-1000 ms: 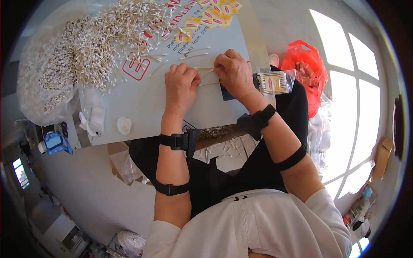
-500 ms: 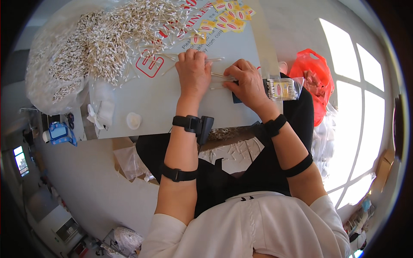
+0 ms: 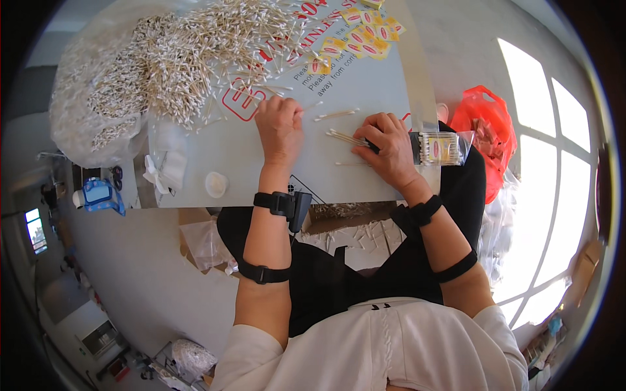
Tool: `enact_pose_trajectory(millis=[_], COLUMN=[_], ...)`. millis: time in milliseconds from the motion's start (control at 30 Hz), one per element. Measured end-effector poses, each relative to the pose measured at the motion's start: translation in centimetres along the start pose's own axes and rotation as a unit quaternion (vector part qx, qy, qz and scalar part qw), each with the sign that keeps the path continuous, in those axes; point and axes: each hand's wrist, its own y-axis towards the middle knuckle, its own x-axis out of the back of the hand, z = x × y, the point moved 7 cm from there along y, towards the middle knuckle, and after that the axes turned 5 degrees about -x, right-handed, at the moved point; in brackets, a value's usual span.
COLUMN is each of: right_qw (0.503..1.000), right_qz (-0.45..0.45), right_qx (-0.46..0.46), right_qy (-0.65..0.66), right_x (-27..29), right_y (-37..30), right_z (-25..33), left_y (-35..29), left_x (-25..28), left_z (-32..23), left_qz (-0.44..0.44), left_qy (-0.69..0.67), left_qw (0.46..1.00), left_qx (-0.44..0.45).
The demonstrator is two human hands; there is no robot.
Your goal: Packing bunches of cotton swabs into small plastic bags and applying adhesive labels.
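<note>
Gray table (image 3: 240, 153) | a few cotton sticks (image 3: 345, 137) lie sideways, gripped in the right hand (image 3: 390, 150), tips pointing toward the left hand (image 3: 279, 131) | left one curled, can't tell if holding any | big stick pile (image 3: 195, 62) farther up left

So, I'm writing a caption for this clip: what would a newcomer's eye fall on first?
Probably the great heap of cotton swabs, with a clear plastic bag, at the table's upper left. Then the bright red bag beyond the right edge, and the right hand with a few swabs, left of a filled see-through packet.
</note>
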Motion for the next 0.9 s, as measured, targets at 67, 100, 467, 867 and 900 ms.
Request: enact_pose_trajectory(millis=[67, 100, 467, 867, 900], right_qw=[1.0, 1.0, 1.0, 0.999, 0.999], right_qz=[-0.001, -0.002, -0.011, -0.023, -0.023], right_qx=[0.0, -0.001, 0.009, 0.008, 0.009], right_qy=[-0.002, -0.001, 0.002, 0.021, 0.021], right_x=[-0.1, -0.1, 0.0, 0.2, 0.2], right_y=[-0.1, -0.1, 0.2, 0.1, 0.1], right_z=[-0.1, -0.1, 0.2, 0.1, 0.2], left_y=[0.7, 1.3, 6.2, 7.9, 8.5], left_x=[-0.2, 0.7, -0.3, -0.7, -0.3], left_z=[-1.0, -0.8, 0.7, -0.1, 0.3], left_qz=[0.023, -0.019, 0.067, -0.024, -0.047], left_qy=[-0.028, -0.013, 0.05, 0.008, 0.059], left_qw=[0.999, 0.999, 0.994, 1.0, 0.997], left_qx=[-0.029, -0.032, -0.074, -0.014, -0.027])
